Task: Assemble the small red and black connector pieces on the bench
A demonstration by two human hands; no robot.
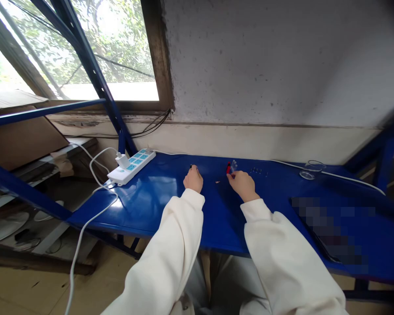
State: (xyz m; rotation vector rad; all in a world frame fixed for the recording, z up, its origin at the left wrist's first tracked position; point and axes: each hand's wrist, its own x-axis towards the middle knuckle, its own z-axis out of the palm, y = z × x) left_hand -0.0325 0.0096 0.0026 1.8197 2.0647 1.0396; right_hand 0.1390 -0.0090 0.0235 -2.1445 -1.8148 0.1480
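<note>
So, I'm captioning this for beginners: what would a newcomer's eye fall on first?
Probably the bright, brown-framed glass window at upper left. Next, the long white power strip with blue sockets, on the left of the glossy blue table. Then, mid-table, the left grip and right grip in cream sleeves, with a small red object at the right one.

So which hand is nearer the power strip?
Left. The left hand is right of the power strip, apart from it; the right hand is farther right, by a red object.

Blue tbl (pixel 216 218), off-wht sleeves (pixel 180 223), red pc (pixel 228 168), wht strip (pixel 122 176).
</note>
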